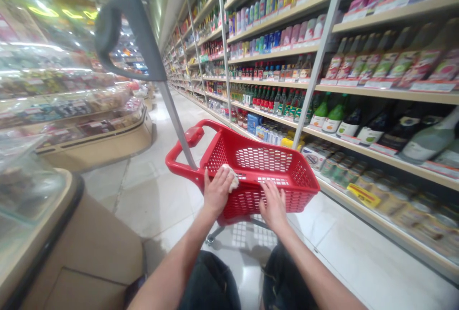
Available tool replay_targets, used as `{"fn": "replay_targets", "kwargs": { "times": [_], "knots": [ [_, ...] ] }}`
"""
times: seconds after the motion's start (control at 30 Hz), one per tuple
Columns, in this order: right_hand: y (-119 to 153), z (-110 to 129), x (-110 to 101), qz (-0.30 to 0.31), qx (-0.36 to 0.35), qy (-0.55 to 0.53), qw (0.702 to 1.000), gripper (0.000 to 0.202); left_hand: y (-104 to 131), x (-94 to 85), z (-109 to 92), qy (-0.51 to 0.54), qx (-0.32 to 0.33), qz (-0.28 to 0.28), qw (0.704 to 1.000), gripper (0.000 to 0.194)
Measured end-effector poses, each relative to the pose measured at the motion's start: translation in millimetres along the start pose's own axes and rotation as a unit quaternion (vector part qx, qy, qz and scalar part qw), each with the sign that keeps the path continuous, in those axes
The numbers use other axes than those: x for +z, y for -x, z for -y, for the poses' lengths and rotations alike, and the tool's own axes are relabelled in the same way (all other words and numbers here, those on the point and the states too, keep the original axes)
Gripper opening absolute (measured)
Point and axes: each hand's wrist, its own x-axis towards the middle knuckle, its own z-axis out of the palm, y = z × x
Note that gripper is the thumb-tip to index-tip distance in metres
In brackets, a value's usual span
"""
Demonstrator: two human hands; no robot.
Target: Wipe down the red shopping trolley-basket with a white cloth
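Forward reaches the left grip [216, 193], holding cloth [234, 182] against red basket [246, 187]; right grip [274, 206] touches it, uncurled.

Drink shelves [380, 93], 2 bright green bottles [334, 114], yellow label [363, 195], pale tiled floor [165, 204], blurred goods [32, 81] at left, probably packaged

my left grip [216, 190] holds a white cloth [234, 182] against the near rim of the red basket cart [304, 183]; my right grip [273, 204] touches the same side, fingers loosely spread. a grey handle [145, 37] slants up at left. bottles [333, 117] and cans [296, 32] line the shelves [394, 93] on my right, above a pale tiled floor [168, 204].
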Motion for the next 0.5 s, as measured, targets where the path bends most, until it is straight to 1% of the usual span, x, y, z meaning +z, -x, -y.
{"fn": "replay_targets", "kwargs": {
  "times": [0.07, 0.13, 0.2, 0.27, 0.37, 0.43, 0.5],
  "knots": [
    [1, -3, -3, 0.011, -0.004, 0.003, 1.0, 0.052, -1, 2.0, -4, 0.003, -0.004, 0.003, 1.0, 0.038],
    [1, -4, -6, 0.015, -0.007, 0.003, 1.0, 0.052, 0, -0.5, -1, -0.004, -0.007, 0.001, 1.0, 0.038],
    [-2, 0, -8, 0.008, -0.007, -0.002, 1.0, 0.051, 2, -4.6, 1, -0.015, -0.005, 0.001, 1.0, 0.039],
    [-9, 10, -9, 0.007, -0.022, -0.015, 1.0, 0.051, 3, -8.1, -2, -0.02, 0.001, 0.008, 1.0, 0.04],
    [-25, 28, -8, 0.023, -0.051, -0.038, 0.998, 0.052, 1, -10.7, -13, -0.004, 0.004, 0.022, 1.0, 0.047],
    [-31, 36, -6, 0.03, -0.039, -0.043, 0.998, 0.053, -4, -10.7, -22, 0.011, -0.011, 0.026, 1.0, 0.041],
    [-31, 38, -3, 0.034, -0.024, -0.04, 0.998, 0.055, -11, -8.7, -28, 0.017, -0.034, 0.019, 0.999, 0.033]
  ]
}}
